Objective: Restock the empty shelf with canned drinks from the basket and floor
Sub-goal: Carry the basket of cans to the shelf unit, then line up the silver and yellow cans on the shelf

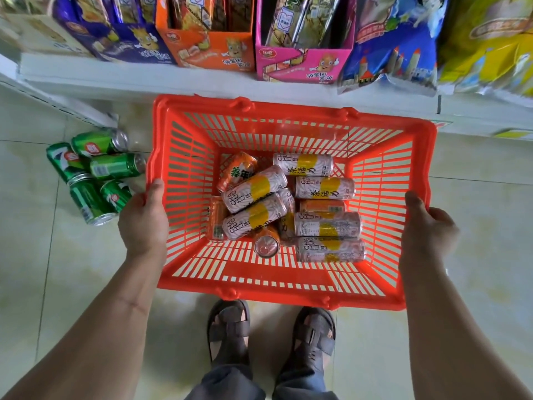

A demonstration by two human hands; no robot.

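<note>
L hand + R hand grip basket side rims; cans inside, betw. grips.

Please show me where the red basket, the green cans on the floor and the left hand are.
red basket (291, 287), head view, near wall.
green cans (111, 166), head view, side of one can.
left hand (142, 223), head view, back of hand.

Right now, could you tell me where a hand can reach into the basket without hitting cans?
Bare mesh lies along the near wall of the basket and its right side. The pink cans and orange cans crowd the middle. On the floor, green cans crowd the left.
</note>
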